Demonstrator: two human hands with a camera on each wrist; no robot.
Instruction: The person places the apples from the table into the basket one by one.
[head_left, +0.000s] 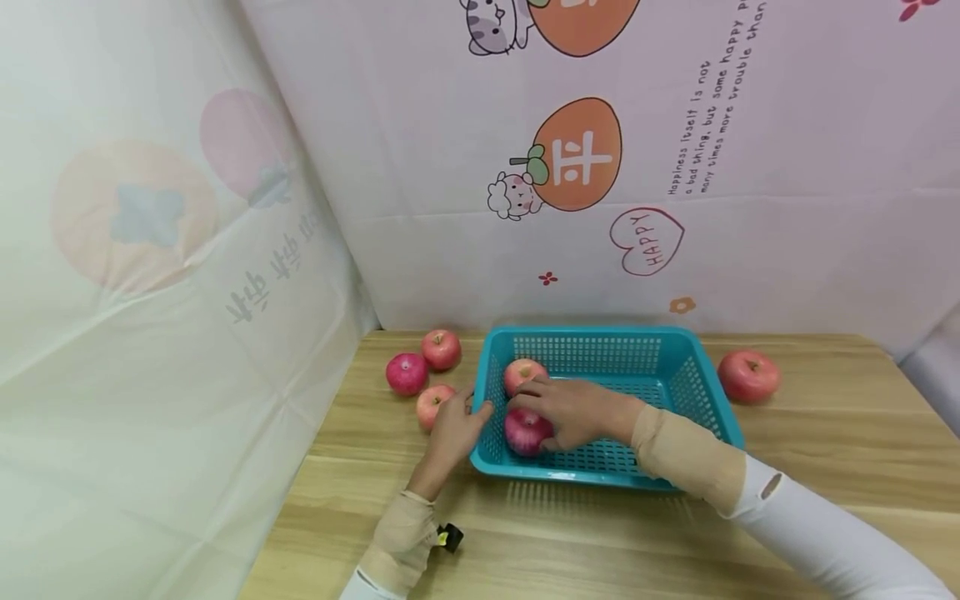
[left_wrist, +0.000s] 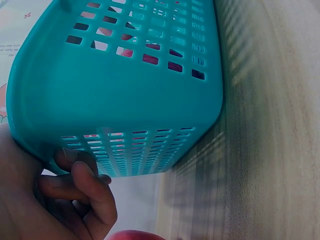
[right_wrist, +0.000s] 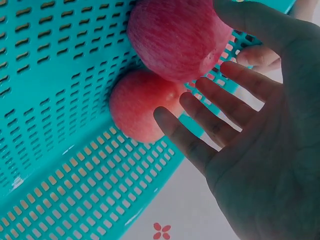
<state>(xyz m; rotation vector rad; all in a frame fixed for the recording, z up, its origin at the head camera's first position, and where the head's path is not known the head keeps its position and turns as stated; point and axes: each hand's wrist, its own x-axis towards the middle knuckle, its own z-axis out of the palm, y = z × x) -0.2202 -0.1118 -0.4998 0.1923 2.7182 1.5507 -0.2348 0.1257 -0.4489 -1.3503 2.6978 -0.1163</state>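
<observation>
We judge the step in hand to be placing or picking the dark-red apple [head_left: 527, 433] inside the basket [head_left: 570, 477], next calling for clean release or closer grip: the right wrist view shows, unlike the head view, the right hand [head_left: 573, 408] with fingers spread, grasping nothing, while the left hand [head_left: 453, 429] has its fingers gripping the rim.

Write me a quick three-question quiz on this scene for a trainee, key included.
1. How many apples lie on the table outside the basket?
2. Which grip holds the basket by its edge: (a) left, (b) right, (c) neither?
3. True or false: in the head view, the apples inside the basket lie at its right end.

Key:
1. Four: three to the left of the basket, one to the right.
2. (a), the left grip.
3. False: the darker apple and the paler apple lie at its left end.
</observation>
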